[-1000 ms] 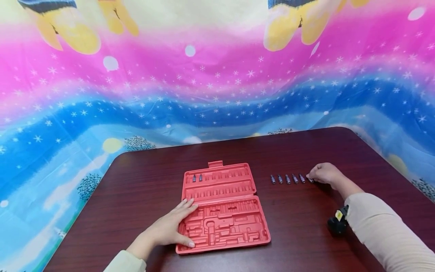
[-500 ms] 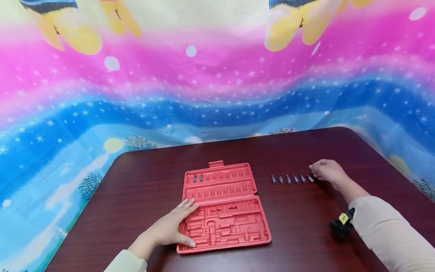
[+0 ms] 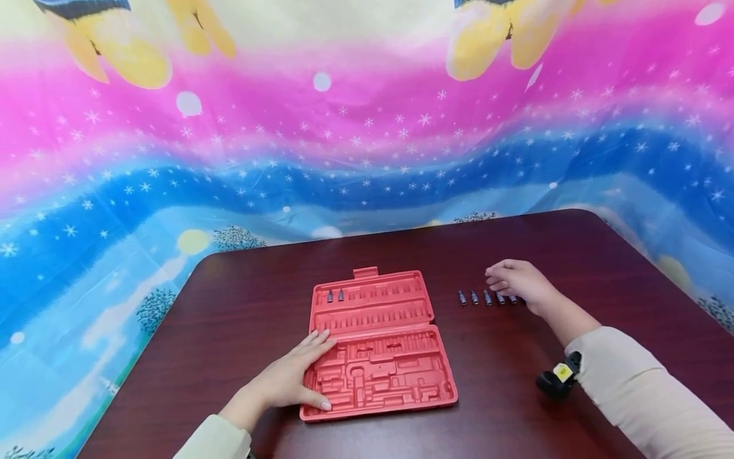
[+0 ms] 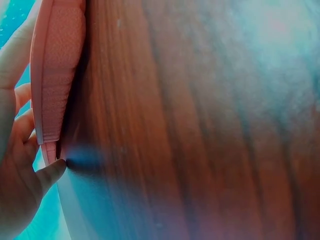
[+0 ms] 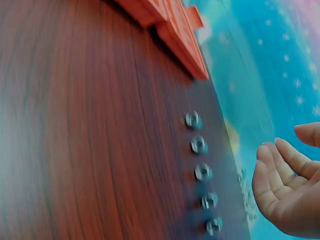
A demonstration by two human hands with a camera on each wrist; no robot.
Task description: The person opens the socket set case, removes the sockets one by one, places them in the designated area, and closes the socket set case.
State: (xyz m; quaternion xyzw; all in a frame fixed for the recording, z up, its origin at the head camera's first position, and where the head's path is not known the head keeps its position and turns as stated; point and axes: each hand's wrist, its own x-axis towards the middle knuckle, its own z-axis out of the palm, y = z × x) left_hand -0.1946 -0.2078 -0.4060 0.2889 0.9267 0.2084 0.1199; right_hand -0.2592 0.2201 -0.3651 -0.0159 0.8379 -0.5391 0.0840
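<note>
A red plastic tool case (image 3: 390, 376) lies open flat on the table, its lid half farther away. My left hand (image 3: 287, 379) rests on the case's left side, fingers spread, thumb on the lower half; in the left wrist view its fingers touch the case wall (image 4: 60, 75). Two dark bits (image 3: 335, 296) sit in the lid's top row at the left. Right of the case stands a row of several small metal bits (image 3: 474, 298), their round ends (image 5: 203, 172) facing the right wrist camera. Above the row hovers my right hand (image 3: 518, 280), fingers loosely bent, thumb apart, nothing visible between them.
The dark red-brown wooden table (image 3: 241, 306) has rounded far corners. A colourful patterned cloth (image 3: 367, 140) hangs behind and around it. A black wrist device (image 3: 556, 380) hangs under my right sleeve.
My right hand has left the right end of the bit row, lifted and moved left over its middle. The bits stay in line. My left hand keeps its place on the case.
</note>
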